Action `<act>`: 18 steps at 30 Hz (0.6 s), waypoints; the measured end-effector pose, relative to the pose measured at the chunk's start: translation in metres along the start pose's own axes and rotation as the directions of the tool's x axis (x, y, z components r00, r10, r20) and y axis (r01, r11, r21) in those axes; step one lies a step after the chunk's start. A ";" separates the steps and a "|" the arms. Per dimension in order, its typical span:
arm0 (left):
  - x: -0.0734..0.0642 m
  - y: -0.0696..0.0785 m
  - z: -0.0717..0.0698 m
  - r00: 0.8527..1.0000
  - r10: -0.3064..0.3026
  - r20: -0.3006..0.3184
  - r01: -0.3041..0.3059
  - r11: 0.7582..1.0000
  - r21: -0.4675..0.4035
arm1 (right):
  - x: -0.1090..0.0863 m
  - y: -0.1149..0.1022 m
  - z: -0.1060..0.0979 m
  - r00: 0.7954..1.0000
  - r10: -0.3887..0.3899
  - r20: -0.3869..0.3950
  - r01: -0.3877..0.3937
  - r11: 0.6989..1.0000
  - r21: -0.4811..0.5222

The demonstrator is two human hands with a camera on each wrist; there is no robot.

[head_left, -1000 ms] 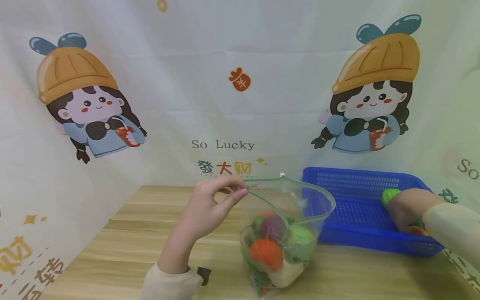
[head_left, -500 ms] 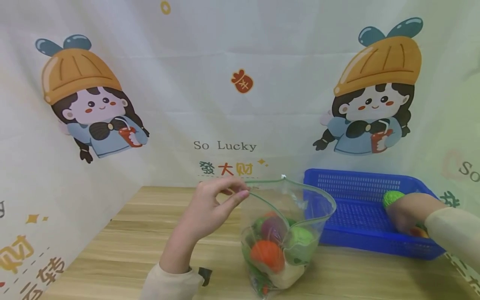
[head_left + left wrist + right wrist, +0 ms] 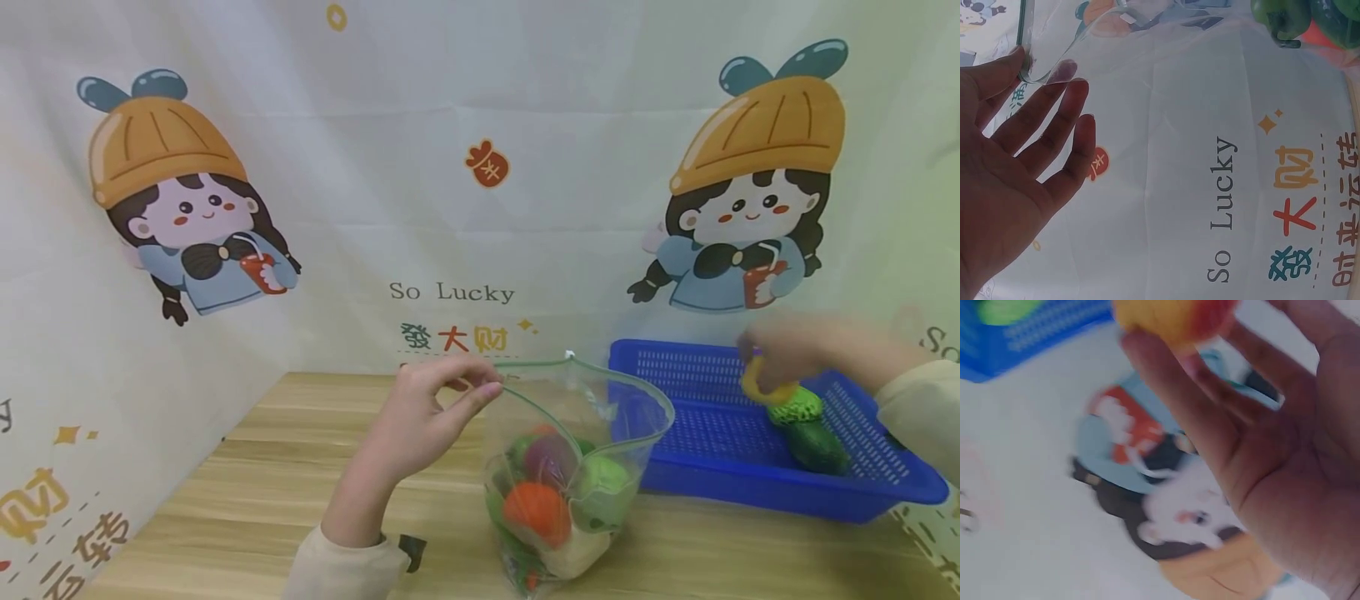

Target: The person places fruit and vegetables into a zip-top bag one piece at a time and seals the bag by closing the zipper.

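Observation:
In the head view my left hand [image 3: 423, 417] pinches the green-edged rim of a clear zip bag [image 3: 510, 425] between thumb and index finger. Its other fingers spread loosely in the left wrist view. The bag stands upright with its mouth wide. Inside show an orange-red piece [image 3: 536, 510], a purple one [image 3: 551, 458], a light green one [image 3: 600, 482] and a green pepper [image 3: 1280, 19]. My right hand [image 3: 795, 350] grips a round yellow-red fruit [image 3: 765, 385] above a blue basket [image 3: 750, 500]; the right wrist view shows this fruit [image 3: 1175, 319] at the fingertips.
Lying in the basket are a bumpy light green vegetable [image 3: 795, 407] and a smooth dark green one [image 3: 819, 450]. The basket stands right of the bag on a wooden table [image 3: 262, 475]. A printed cloth [image 3: 450, 208] hangs behind and at the sides.
My right hand has risen from the basket's right side and moved left with the yellow-red fruit, uncovering the dark green vegetable. The basket's near right end has shifted right. The left hand keeps its pinch.

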State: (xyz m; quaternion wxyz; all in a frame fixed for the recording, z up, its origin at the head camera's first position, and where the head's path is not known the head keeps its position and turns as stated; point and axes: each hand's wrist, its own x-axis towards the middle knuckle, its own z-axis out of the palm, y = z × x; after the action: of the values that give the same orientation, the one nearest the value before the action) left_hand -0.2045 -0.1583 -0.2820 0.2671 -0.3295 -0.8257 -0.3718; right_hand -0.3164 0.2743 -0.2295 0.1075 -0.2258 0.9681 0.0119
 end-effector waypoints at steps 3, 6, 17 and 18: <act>-0.001 0.000 0.000 1.000 0.002 0.000 -0.002 1.000 -0.003 | 0.002 -0.023 -0.019 0.957 -0.099 -0.273 0.082 0.994 -0.076; -0.001 0.001 0.000 1.000 0.002 0.001 -0.002 1.000 -0.008 | -0.004 -0.054 -0.035 0.869 -0.130 -0.477 0.110 0.991 -0.071; 0.000 0.003 -0.001 1.000 0.014 -0.004 -0.014 1.000 -0.011 | -0.048 -0.172 -0.029 0.651 -0.350 -0.674 0.374 0.920 -0.116; 0.000 0.003 -0.001 1.000 0.012 -0.002 -0.012 1.000 -0.010 | -0.049 -0.177 -0.025 0.667 -0.372 -0.645 0.382 0.915 -0.131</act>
State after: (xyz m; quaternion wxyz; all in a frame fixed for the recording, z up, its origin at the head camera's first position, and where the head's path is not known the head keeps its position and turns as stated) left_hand -0.2019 -0.1577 -0.2805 0.2687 -0.3352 -0.8216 -0.3746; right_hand -0.2011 0.1352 -0.1901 -0.2381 -0.4094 0.8753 -0.0980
